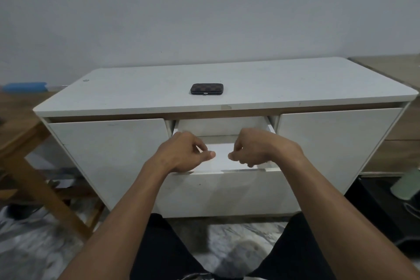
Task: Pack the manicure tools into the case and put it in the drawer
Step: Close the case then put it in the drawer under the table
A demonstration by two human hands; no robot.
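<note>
My left hand (185,154) and right hand (254,150), fingers curled, hang over the open drawer (227,179), holding nothing visible. The closed checkered case (206,88) lies on the bench (136,93) beyond them; no legible writing.

Drawer (227,180) mouth open between hands; case (206,89) unobstructed on cabinet top (136,91)

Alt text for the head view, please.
Both hands, left hand and right hand, fingers curled, hold the front edge of the open middle drawer of a white cabinet. A closed checkered case lies on top.
</note>
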